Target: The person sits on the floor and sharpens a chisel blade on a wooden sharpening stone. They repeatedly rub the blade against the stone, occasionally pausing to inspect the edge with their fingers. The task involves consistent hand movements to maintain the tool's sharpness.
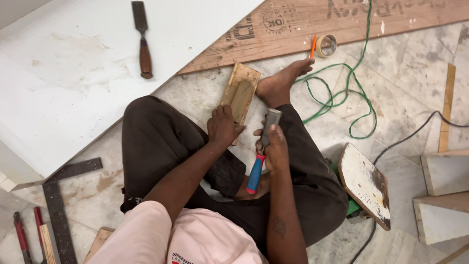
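Note:
I sit cross-legged on a marble floor. My left hand (223, 126) rests on the near end of a small worn wooden block (240, 91) lying on the floor by my bare foot (281, 80). My right hand (273, 146) grips a chisel (260, 156) with a blue and red handle, its metal blade pointing up toward the block. The blade's tip sits just right of the block, apart from it.
A white board (73, 73) at left carries a second chisel with a wooden handle (142, 41). A long plywood sheet (312, 22) holds a tape roll (327, 45) and an orange pencil (313, 46). A green cord (342, 93), a steel square (58, 205), pliers (22, 237) and board offcuts (364, 183) lie around.

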